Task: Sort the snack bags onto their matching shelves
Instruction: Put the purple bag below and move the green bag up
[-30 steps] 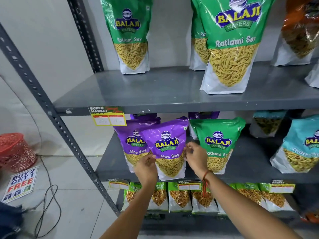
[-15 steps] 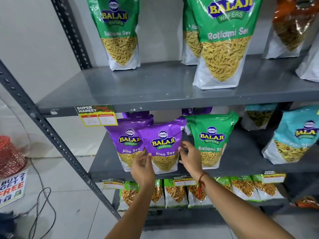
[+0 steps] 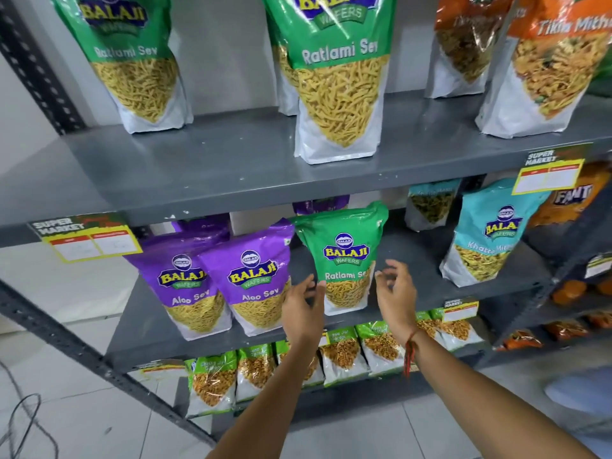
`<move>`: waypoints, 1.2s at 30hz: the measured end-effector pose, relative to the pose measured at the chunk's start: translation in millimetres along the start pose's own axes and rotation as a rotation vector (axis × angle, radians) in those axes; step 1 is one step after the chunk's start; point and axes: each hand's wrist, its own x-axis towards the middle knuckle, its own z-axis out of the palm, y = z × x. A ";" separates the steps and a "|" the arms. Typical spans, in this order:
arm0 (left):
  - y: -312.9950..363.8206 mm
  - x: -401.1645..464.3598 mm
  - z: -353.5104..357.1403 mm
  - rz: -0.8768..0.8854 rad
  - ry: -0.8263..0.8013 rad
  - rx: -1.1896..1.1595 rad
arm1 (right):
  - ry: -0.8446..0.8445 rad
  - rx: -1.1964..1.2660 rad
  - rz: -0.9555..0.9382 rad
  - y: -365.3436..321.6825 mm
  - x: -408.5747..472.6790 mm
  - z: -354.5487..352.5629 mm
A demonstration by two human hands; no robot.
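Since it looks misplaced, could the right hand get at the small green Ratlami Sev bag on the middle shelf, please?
Probably yes: the right hand hovers open beside the small green Ratlami Sev bag, nothing between them.

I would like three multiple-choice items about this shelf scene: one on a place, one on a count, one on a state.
1. Where does the small green Ratlami Sev bag stand?
A. top shelf
B. middle shelf
C. floor

2. How many purple Aloo Sev bags stand in front?
A. two
B. four
C. none

3. The hands are:
A. holding a purple bag
B. open beside the green bag
C. out of view

Key: B, it stands between purple and teal bags; A, two labels show; B, left hand and right hand flank it, fingers spread.
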 end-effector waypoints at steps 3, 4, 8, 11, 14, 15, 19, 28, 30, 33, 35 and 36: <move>6.3 8.8 13.1 -0.007 -0.004 0.049 | -0.170 0.006 0.074 12.9 25.9 1.5; 8.0 10.9 16.8 -0.010 0.002 0.061 | -0.232 0.004 0.079 16.2 32.4 2.7; 13.2 17.2 25.1 -0.027 0.068 0.092 | -0.286 0.030 0.129 23.9 49.6 8.6; 16.9 17.5 27.4 -0.038 0.089 0.122 | -0.233 0.018 0.114 24.0 56.3 7.1; 15.3 11.1 27.6 -0.037 0.102 0.099 | -0.213 -0.002 0.078 26.7 55.3 -0.7; 14.9 7.5 27.0 -0.040 0.105 0.085 | -0.209 -0.003 0.067 28.5 52.7 -4.1; 13.3 -12.4 24.2 -0.017 0.086 0.070 | -0.185 0.006 0.033 29.3 31.9 -23.5; 41.4 -65.8 -44.0 0.116 0.146 -0.142 | -0.199 0.034 -0.274 -24.2 -37.3 -66.5; 55.9 -70.1 -72.3 0.170 0.202 -0.215 | -0.210 0.081 -0.314 -51.9 -50.0 -64.5; 80.7 -60.0 -120.3 0.267 0.322 -0.297 | -0.236 0.221 -0.351 -106.2 -64.6 -54.4; 101.9 -46.7 -154.9 0.332 0.399 -0.311 | -0.269 0.302 -0.401 -148.4 -70.4 -45.5; 111.7 -37.8 -172.3 0.360 0.438 -0.315 | -0.287 0.340 -0.434 -170.1 -71.3 -39.9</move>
